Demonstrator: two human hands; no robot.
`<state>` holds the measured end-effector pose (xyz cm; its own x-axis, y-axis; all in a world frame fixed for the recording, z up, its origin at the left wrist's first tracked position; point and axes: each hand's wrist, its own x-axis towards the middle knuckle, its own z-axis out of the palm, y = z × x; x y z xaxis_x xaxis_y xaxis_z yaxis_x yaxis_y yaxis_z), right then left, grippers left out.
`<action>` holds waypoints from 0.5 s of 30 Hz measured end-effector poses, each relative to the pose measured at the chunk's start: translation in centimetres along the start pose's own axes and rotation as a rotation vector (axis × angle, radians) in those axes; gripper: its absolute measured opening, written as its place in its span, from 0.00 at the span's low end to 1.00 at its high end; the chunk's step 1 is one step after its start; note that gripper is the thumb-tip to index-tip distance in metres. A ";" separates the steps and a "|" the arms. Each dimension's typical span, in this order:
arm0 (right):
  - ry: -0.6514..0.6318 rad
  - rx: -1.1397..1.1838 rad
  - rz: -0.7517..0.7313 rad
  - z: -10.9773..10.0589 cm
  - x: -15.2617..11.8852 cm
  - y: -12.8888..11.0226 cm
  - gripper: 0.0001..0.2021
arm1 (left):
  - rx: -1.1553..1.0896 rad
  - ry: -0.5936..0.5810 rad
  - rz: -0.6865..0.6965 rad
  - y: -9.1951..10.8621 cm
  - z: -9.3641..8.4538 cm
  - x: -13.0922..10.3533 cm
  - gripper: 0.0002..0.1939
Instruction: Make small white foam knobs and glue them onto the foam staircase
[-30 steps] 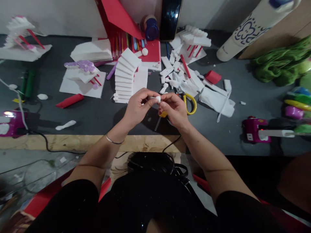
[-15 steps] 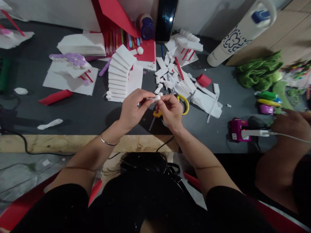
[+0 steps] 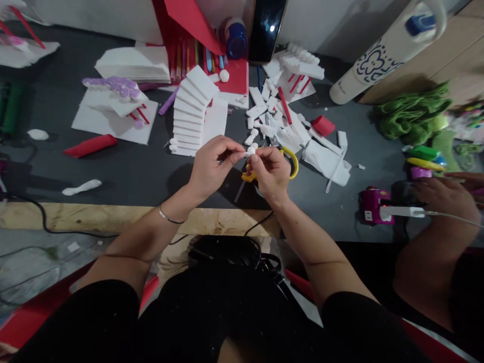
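Between my fingertips is a small white foam piece point(image 3: 251, 150) with rounded lumps on it. My left hand point(image 3: 216, 164) pinches its left end with thumb and forefinger. Thumb and fingers of my right hand point(image 3: 271, 170) close on its right side and hide part of it. Under my right hand lie yellow-handled scissors point(image 3: 294, 164), partly covered. Just left of my hands stands a curved stair of white foam strips point(image 3: 188, 118) on a white sheet, with small white balls at its lowest step. White foam scraps point(image 3: 266, 108) are scattered beyond my fingers.
Foam models with red posts point(image 3: 128, 103) stand at left and back. A phone point(image 3: 266, 30), a jar point(image 3: 236, 39) and a white bottle point(image 3: 378, 60) line the rear. At right are green yarn point(image 3: 414, 112), a magenta power adapter point(image 3: 374, 205) and another person's hand point(image 3: 446, 199).
The view has shifted slightly, so the table's things sit a little further right. My hands still pinch the white piece, whose lumps now show more. The other person's hand has moved a little.
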<state>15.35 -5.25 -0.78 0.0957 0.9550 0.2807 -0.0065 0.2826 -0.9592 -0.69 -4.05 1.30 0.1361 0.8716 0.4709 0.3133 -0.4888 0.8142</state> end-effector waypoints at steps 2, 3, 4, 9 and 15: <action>-0.006 0.013 0.011 0.0 0.0 -0.2 0.18 | -0.052 -0.009 -0.041 0.0 0.1 0.1 0.14; -0.013 0.015 0.025 0.0 0.0 -0.3 0.19 | -0.068 -0.011 -0.052 0.0 0.1 0.1 0.15; -0.020 0.016 0.042 0.0 0.0 -0.4 0.19 | -0.079 -0.013 -0.059 0.0 0.1 0.1 0.15; -0.087 0.076 0.139 -0.1 0.0 -0.5 0.21 | -0.126 -0.020 -0.078 0.1 0.0 0.3 0.17; -0.232 0.268 0.292 -0.7 0.6 -0.4 0.22 | -0.238 -0.052 -0.136 -0.2 0.0 0.4 0.21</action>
<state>16.09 -4.82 -0.27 -0.1737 0.9844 0.0290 -0.2598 -0.0174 -0.9655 -0.71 -3.65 1.34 0.1578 0.9275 0.3388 0.1033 -0.3567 0.9285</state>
